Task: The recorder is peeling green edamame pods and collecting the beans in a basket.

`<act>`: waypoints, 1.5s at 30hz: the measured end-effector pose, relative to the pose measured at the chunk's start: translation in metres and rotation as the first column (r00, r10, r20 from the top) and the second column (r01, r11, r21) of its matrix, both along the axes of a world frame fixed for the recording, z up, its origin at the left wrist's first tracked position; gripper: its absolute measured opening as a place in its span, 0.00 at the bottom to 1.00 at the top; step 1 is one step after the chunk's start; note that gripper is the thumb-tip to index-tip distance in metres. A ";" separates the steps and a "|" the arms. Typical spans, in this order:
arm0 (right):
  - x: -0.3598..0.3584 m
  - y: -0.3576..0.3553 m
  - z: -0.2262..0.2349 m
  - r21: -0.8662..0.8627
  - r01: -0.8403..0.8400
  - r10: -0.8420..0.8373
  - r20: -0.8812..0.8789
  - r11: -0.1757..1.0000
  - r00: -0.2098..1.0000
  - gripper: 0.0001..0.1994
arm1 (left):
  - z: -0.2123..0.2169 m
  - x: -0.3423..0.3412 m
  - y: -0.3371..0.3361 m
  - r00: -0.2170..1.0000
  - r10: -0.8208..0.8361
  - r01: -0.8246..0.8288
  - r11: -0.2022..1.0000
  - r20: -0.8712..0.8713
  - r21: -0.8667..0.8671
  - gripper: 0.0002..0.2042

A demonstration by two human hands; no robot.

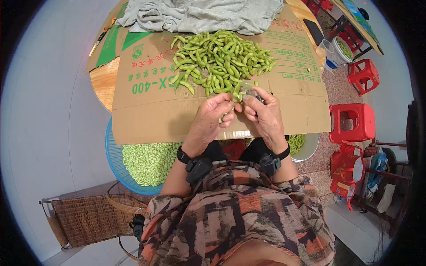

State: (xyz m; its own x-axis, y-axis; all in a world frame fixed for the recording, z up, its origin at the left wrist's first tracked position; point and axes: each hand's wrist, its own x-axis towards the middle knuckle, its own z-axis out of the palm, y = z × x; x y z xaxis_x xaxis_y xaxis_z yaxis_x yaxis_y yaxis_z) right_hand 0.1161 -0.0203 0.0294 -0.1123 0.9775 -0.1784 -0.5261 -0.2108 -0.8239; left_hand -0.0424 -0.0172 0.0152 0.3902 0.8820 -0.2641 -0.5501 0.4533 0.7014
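Observation:
Both my hands meet over a flattened cardboard sheet (151,122) on a round wooden table, just in front of a heap of green soybean pods (222,57). Between my fingertips is one soybean pod (237,96), pinched from both sides. My left hand (210,122) has its thumb and index finger closed on it, the other fingers curled. My right hand (267,116) grips the pod's other side with thumb and index finger. Something dark and shiny shows by my right fingers; I cannot make out what it is.
Below the table's left edge stands a blue basket (109,135) of shelled beans; a pale basin (314,148) with pods is at right. Grey cloth (199,15) lies behind the heap. A dark phone (313,32), a clear cup (327,47) and red stools (361,126) are rightward.

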 end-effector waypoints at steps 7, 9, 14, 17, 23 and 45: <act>0.008 -0.002 0.009 0.311 -0.103 -0.170 0.734 0.945 0.658 0.13 | 0.012 -0.017 0.008 0.990 0.088 -0.079 0.993 -0.107 0.083 0.05; 0.000 -0.003 0.019 0.565 -0.269 -0.402 0.781 0.780 0.478 0.16 | 0.013 -0.016 0.010 0.968 0.007 0.043 0.981 -0.250 0.191 0.03; 0.005 0.010 0.007 0.672 0.015 -0.612 0.666 0.741 0.427 0.17 | 0.013 -0.015 0.015 0.998 0.014 -0.005 0.991 -0.064 0.131 0.03; 0.012 -0.006 0.020 0.032 -0.024 0.013 0.326 0.999 0.945 0.16 | 0.003 -0.005 0.010 0.998 0.047 -0.050 0.992 0.030 0.120 0.05; 0.011 -0.002 0.015 0.133 0.058 -0.107 0.405 0.989 0.908 0.14 | 0.003 -0.001 0.000 0.953 0.026 0.037 0.979 -0.301 0.202 0.07; -0.015 0.001 0.011 0.192 0.003 -0.094 0.466 0.981 0.880 0.14 | 0.006 0.003 -0.004 0.999 0.035 -0.034 0.996 -0.017 0.077 0.07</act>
